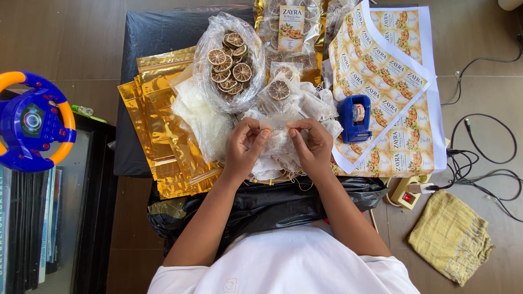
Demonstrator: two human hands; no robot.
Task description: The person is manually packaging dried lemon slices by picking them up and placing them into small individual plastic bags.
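Both hands meet over the middle of the low table and pinch the top edge of a small clear plastic pouch (278, 136). My left hand (245, 144) grips its left corner, my right hand (310, 142) its right corner. What the pouch holds cannot be made out. Under the hands lies a heap of small clear filled pouches (305, 103), one showing a dried citrus slice (279, 90). Just beyond them sits an open clear bag of dried citrus slices (229, 60). A pile of empty clear pouches (204, 117) lies left of my left hand.
Gold foil pouches (158, 125) fan out at the left on the black plastic cover (152, 32). Printed label sheets (389, 81) and a blue tape dispenser (354, 117) lie right. A toy steering wheel (35, 120), cables (485, 158), a power strip (406, 193) and a yellow cloth (449, 237) surround the table.
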